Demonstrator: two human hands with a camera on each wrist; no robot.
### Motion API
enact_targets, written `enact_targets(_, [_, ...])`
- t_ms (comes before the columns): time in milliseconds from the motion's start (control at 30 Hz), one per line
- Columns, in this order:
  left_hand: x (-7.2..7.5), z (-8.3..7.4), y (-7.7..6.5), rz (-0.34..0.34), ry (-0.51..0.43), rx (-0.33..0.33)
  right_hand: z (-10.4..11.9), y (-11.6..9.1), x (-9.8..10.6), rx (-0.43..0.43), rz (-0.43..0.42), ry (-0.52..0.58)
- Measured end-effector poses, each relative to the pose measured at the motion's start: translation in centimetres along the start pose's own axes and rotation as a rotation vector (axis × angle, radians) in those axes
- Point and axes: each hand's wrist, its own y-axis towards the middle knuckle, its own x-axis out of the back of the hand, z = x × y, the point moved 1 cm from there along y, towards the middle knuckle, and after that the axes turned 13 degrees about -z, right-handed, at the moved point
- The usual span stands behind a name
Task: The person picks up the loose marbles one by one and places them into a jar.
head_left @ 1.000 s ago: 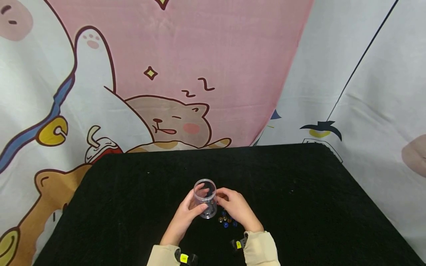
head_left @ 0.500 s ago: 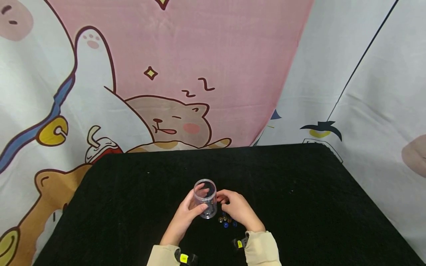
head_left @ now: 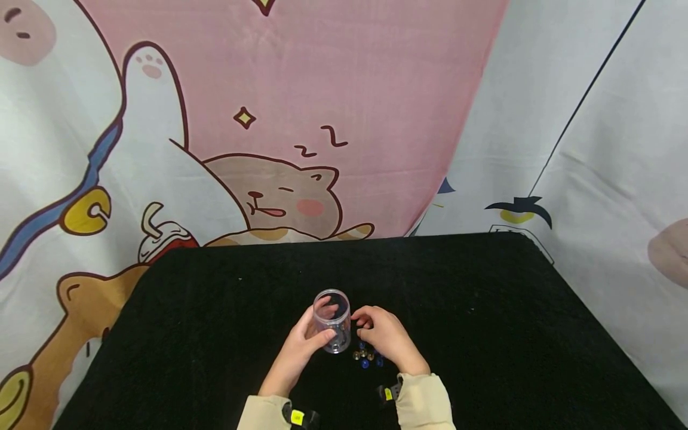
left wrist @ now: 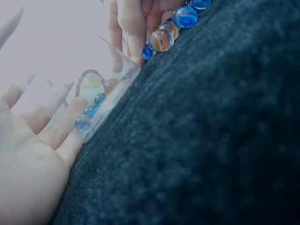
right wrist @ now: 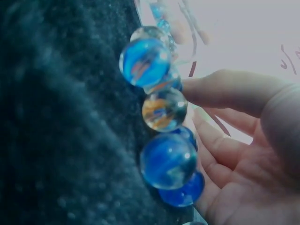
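Observation:
A clear plastic jar [head_left: 332, 325] stands upright on the black cloth, its top open. My left hand [head_left: 302, 343] grips it, thumb in front and fingers round the far side. Several blue and orange marbles [left wrist: 91, 110] lie at the jar's bottom in the left wrist view. Just right of the jar is my right hand [head_left: 388, 335], its fingers loosely bent, thumb and forefinger apart, and no marble visible between them. Below that hand, a cluster of loose blue and amber marbles [head_left: 365, 362] rests on the cloth. In the right wrist view these marbles [right wrist: 165, 110] partly hide the fingers.
A black cloth [head_left: 484, 334] covers the table. Behind and beside it hangs a cartoon-printed fabric backdrop [head_left: 376, 89], meeting the table's far edge. Dark wrist straps [head_left: 389, 392] with yellow tags show at both cream sleeves.
My right hand has drawn slightly to the right, away from the jar's side, and its thumb and forefinger have parted. The left hand and jar have stayed put.

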Motion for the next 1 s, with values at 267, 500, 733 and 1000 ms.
enact_targets(267, [-0.01,-0.05,-0.01,0.004,0.001,-0.008,0.0,-0.05,0.17,-0.016,-0.004,-0.037])
enact_targets(500, [-0.03,-0.01,-0.07,0.004,0.004,-0.012,0.16,-0.16,0.12,-0.017,-0.027,-0.066])
enact_targets(733, [0.0,0.19,0.08,0.013,-0.022,-0.031,0.25,-0.21,0.05,-0.016,-0.061,-0.132])
enact_targets(1000, [0.04,0.25,0.05,0.011,-0.017,-0.035,0.04,-0.18,0.4,0.001,-0.096,-0.029])
